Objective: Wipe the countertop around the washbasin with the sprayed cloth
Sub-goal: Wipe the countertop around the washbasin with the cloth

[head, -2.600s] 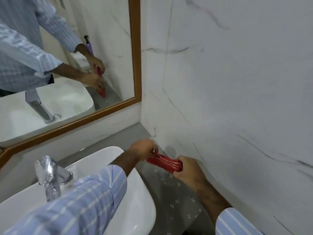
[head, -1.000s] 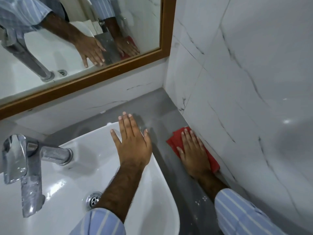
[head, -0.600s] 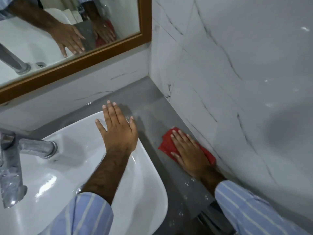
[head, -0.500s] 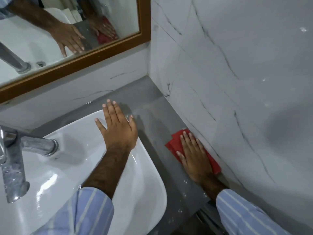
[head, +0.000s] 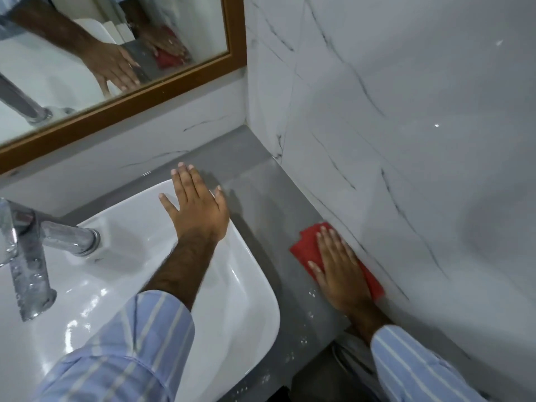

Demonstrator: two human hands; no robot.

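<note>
Chrome tap at 9 o'clock, spout pointing down toward frame bottom, surface wet with droplets. Wood-framed mirror at 11 o'clock, frame brown, running diagonally; glass reflects tap base. White marble-look wall tiles with dark grey veins fill 12 to 4 o'clock; glossy, small light glints at 2 o'clock. Back wall strip below mirror, same white veined tile, at 10 to 11 o'clock. Two walls meet in corner just right of mirror frame, at 12 o'clock.
</note>
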